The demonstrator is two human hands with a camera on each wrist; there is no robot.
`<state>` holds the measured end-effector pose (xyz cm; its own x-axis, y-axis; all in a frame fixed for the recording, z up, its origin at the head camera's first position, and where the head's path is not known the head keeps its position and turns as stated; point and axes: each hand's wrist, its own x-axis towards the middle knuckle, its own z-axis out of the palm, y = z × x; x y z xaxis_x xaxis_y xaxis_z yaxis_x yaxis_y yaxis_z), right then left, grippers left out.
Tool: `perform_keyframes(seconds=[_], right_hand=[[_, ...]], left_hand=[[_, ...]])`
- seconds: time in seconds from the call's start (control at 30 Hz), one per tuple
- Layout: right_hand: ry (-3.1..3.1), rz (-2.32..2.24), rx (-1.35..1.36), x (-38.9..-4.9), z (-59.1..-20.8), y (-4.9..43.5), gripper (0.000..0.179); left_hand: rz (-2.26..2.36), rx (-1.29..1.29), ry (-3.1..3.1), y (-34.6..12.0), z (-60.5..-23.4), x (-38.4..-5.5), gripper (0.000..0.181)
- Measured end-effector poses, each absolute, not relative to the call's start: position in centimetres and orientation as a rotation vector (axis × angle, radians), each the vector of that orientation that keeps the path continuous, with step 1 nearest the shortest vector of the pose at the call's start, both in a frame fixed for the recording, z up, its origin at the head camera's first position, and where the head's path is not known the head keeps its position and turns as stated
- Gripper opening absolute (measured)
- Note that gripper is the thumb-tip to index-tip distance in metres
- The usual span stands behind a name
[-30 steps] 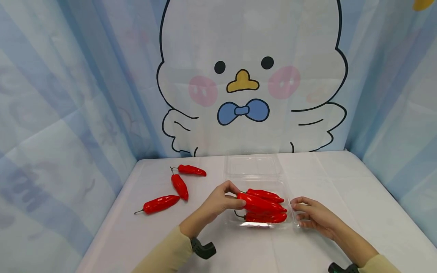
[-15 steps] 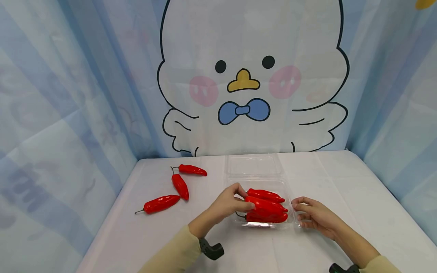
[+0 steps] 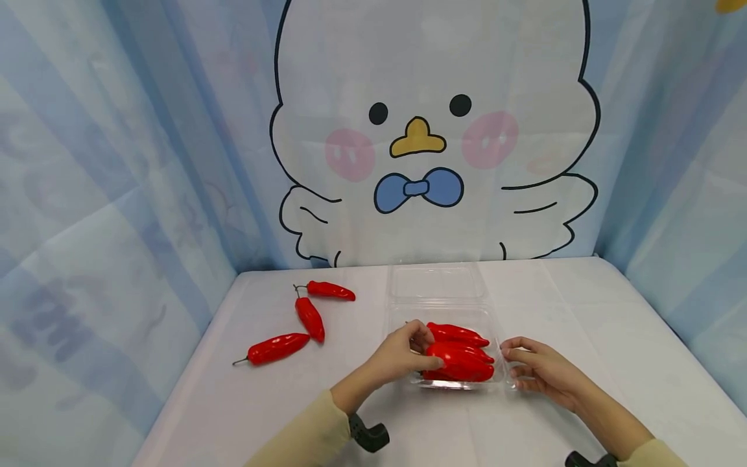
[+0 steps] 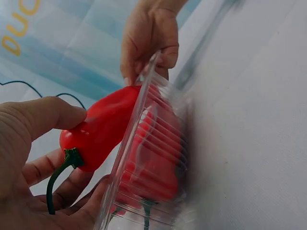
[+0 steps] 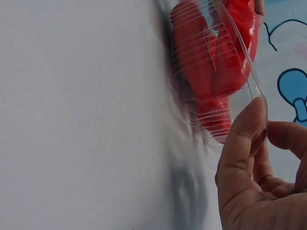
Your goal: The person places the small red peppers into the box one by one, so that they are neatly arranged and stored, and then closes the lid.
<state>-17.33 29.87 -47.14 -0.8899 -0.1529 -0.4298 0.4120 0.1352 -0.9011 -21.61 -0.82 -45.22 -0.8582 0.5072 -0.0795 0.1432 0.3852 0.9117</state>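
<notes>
My left hand [image 3: 399, 355] holds a red pepper [image 4: 103, 127] near its stem end, thumb on top and fingers beneath. This pepper lies slanted over the clear plastic clamshell box [image 3: 457, 385], its tip low toward the right side. Under and behind it, more red peppers [image 3: 459, 334] rest in the box; the held one partly hides them. With thumb and fingers, my right hand [image 3: 543, 370] pinches the box's right rim [image 5: 257, 86]. The lid [image 3: 436, 283] lies folded back behind the box.
To the left on the white table [image 3: 192, 415] lie three loose red peppers: one at the back [image 3: 331, 290], a slanted middle pepper [image 3: 309, 319] and a front pepper [image 3: 277, 349]. A printed curtain [image 3: 420, 227] stands behind the table.
My left hand has moved right and slightly toward the front with the pepper, which now covers more of the front pepper in the box. My right hand has stayed on the rim.
</notes>
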Motion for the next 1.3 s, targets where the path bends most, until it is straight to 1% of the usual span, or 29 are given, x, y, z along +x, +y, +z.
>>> perform_keyframes(seconds=[0.2,0.5,0.83,1.03,1.3], right_hand=[[2.012,-1.796,0.254,-17.3,-47.1,29.8,0.044],[2.009,-1.795,0.268,-17.3,-47.3,29.8,0.046],[2.021,-1.791,0.264,-17.3,-47.3,29.8,0.045],[2.017,-1.793,0.266,-17.3,-47.3,29.9,0.044],[2.03,-1.783,0.264,-17.4,-47.3,29.8,0.046]], left_hand=[[1.358,0.663,2.363,-0.5,-45.4,-21.3,0.027],[1.305,0.723,2.394,-0.3,-45.6,-20.9,0.03],[1.229,0.758,2.442,0.0,-46.1,-21.0,0.038],[1.241,0.76,2.455,-0.2,-46.0,-21.0,0.046],[1.326,0.731,2.468,-1.0,-45.5,-21.0,0.038]])
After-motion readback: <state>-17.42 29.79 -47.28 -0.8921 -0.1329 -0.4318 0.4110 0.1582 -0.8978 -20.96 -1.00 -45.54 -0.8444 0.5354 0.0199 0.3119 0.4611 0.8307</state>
